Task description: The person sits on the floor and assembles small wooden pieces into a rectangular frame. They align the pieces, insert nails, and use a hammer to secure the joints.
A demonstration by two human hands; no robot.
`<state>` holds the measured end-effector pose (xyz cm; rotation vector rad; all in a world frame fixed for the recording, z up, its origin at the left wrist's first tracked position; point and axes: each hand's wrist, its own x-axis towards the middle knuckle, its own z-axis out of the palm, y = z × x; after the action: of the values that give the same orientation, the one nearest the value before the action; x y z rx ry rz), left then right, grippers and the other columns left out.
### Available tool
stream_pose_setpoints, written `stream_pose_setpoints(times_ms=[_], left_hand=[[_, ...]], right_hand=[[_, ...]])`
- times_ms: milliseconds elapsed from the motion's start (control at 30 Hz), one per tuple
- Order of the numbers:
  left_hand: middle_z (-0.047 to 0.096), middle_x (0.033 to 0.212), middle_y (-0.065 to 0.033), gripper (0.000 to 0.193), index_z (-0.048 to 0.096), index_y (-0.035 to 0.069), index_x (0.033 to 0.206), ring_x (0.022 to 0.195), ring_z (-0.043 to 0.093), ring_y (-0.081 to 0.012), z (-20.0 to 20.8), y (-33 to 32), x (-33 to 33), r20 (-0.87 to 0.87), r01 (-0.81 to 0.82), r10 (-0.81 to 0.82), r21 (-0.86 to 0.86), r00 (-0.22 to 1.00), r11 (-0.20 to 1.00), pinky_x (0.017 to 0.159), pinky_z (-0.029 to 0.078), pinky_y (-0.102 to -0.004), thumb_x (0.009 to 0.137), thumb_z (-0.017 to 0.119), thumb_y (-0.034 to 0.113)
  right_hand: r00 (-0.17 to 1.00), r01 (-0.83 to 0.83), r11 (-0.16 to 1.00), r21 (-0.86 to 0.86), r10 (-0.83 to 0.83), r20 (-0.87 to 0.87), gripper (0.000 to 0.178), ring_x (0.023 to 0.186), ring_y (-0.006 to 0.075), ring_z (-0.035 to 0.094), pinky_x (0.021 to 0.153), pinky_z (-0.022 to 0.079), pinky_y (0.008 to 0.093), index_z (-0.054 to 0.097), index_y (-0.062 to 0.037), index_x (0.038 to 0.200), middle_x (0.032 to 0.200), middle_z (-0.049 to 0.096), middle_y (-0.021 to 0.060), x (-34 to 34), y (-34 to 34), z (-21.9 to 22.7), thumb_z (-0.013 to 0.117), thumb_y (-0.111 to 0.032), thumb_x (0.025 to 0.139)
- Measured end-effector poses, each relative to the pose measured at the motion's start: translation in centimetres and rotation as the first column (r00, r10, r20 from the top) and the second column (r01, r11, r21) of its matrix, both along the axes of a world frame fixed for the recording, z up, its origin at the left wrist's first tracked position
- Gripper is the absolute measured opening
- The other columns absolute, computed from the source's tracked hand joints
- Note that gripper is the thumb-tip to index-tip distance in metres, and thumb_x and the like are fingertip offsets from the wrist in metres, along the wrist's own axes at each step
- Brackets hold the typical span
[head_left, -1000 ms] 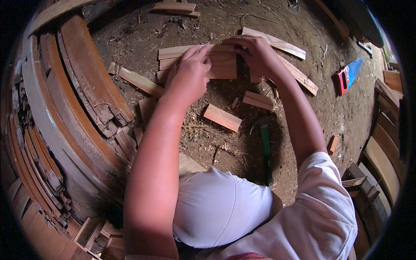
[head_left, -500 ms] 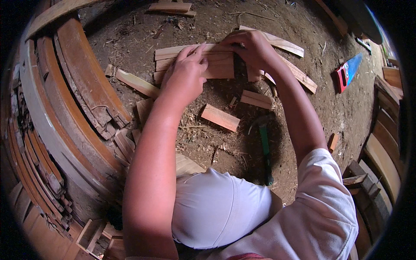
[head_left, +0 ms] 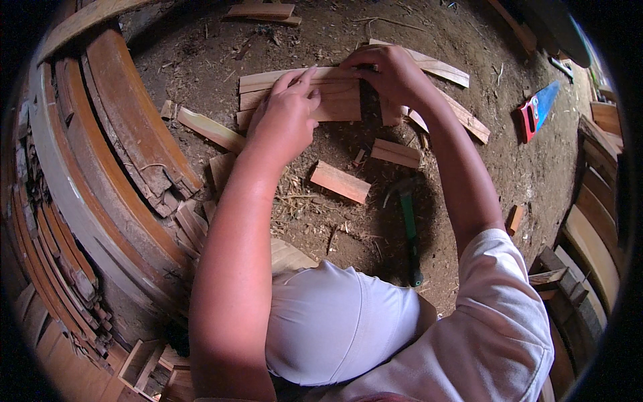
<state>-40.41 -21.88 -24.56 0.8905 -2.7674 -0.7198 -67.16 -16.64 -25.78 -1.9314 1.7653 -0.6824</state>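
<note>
A pale wooden strip (head_left: 258, 82) lies along the far side of several side-by-side boards (head_left: 340, 104) on the dirt floor. My left hand (head_left: 289, 104) is laid over the strip and boards, its fingertips at the strip's far edge; the underside of its grip is hidden. My right hand (head_left: 385, 70) has its fingers curled round the strip's right end. Just below my right hand is a short wood piece (head_left: 392, 112), partly covered. Two loose offcuts, one reddish (head_left: 340, 181) and one brown (head_left: 396, 153), lie nearer me. A hammer with a green and black handle (head_left: 409, 214) rests in shadow.
Long stacked planks (head_left: 127, 100) fill the left side. A handsaw with a red handle (head_left: 529, 120) lies at the right, near more stacked timber (head_left: 589, 234). Longer strips (head_left: 435, 67) lie beyond my right hand. A wooden frame (head_left: 144, 365) sits at lower left.
Almost nothing differs. Both hands stay on the strip and boards, and the boards have shifted very slightly to the left.
</note>
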Motion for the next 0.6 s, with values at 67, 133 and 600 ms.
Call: stream_pose_setpoints(times_ms=[67,133,600], left_hand=[[0.053,0.168,-0.0136,0.038,0.079,-0.002,0.125,0.154,0.048,-0.0356,-0.6,-0.1,0.1,-0.021,0.041,-0.042,-0.031,0.999,0.999,0.126,0.046,-0.0462,0.087,0.078,0.000],[0.053,0.168,-0.0149,0.035,0.078,-0.003,0.121,0.154,0.048,-0.0389,-0.3,0.1,0.0,0.004,0.039,-0.039,-0.035,0.999,0.999,0.127,0.045,-0.0469,0.087,0.077,0.004],[0.061,0.153,-0.0196,0.048,0.067,0.005,0.141,0.131,0.066,-0.0418,-4.3,0.3,-1.0,-0.041,-0.116,0.113,-0.064,0.993,0.991,0.109,0.058,-0.0504,0.093,0.069,0.001]], right_hand=[[0.998,0.023,1.000,0.015,-0.022,-0.061,0.025,0.108,0.0344,0.079,0.099,0.061,0.0426,0.084,-0.0107,0.120,0.116,0.083,0.0137,0.2,0.0,0.0,0.075,-0.011,0.097],[1.000,0.002,1.000,0.002,-0.002,0.007,0.027,0.106,0.0353,0.079,0.097,0.061,0.0426,0.084,-0.0098,0.121,0.114,0.083,0.0162,-0.3,0.1,-0.4,0.075,-0.012,0.096],[1.000,0.001,0.997,-0.078,-0.002,-0.016,0.024,0.111,0.0373,0.078,0.100,0.061,0.0412,0.082,-0.0029,0.117,0.121,0.081,0.0180,0.5,0.4,-0.4,0.075,-0.008,0.095]])
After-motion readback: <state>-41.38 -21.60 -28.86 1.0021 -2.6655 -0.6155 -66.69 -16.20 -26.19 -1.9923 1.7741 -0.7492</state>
